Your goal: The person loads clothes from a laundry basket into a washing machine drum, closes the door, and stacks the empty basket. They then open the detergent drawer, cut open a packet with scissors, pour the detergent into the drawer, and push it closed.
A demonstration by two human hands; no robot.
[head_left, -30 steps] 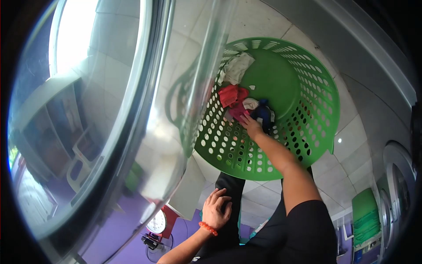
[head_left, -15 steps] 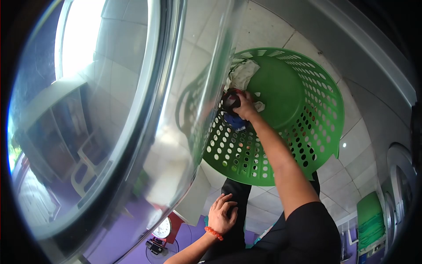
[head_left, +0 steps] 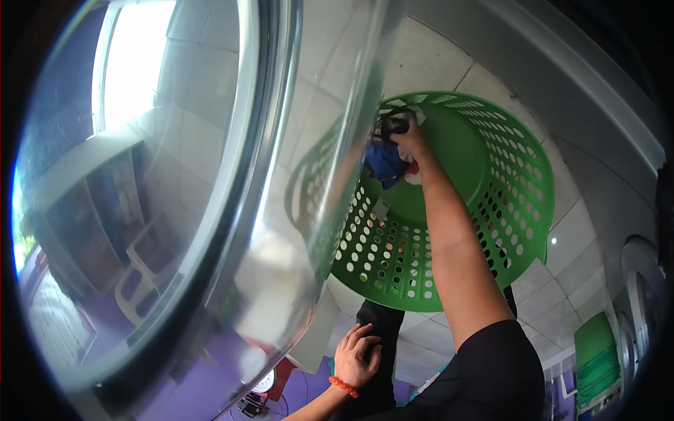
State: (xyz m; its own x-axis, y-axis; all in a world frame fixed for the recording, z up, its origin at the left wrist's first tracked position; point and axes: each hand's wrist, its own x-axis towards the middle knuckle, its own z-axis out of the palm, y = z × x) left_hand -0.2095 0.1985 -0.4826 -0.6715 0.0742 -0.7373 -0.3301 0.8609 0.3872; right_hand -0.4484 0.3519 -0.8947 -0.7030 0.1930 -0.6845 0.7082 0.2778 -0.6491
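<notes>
My right hand (head_left: 413, 140) reaches down inside a green plastic laundry basket (head_left: 523, 168). Its fingers are closed on a bundle of clothes, with a dark piece (head_left: 394, 126) at the fingertips. A blue garment (head_left: 385, 163) hangs beside the hand, and some white cloth shows around it. The far side of the bundle is partly behind the clear door rim. My left hand (head_left: 357, 356), with an orange bead bracelet at the wrist, rests on my dark-trousered knee (head_left: 379, 319). Its fingers are loosely spread and hold nothing.
A large round glass machine door (head_left: 277, 175) stands swung out on the left, overlapping the basket's edge. Grey machine panels (head_left: 590, 91) line the right. Folded green cloth (head_left: 597, 368) lies at lower right. Pale tiles (head_left: 428, 56) cover the floor.
My right hand has moved toward the far side of the basket with the clothes, and the blue garment has shifted along with it. My left hand stays on the knee. The view has tilted slightly.
</notes>
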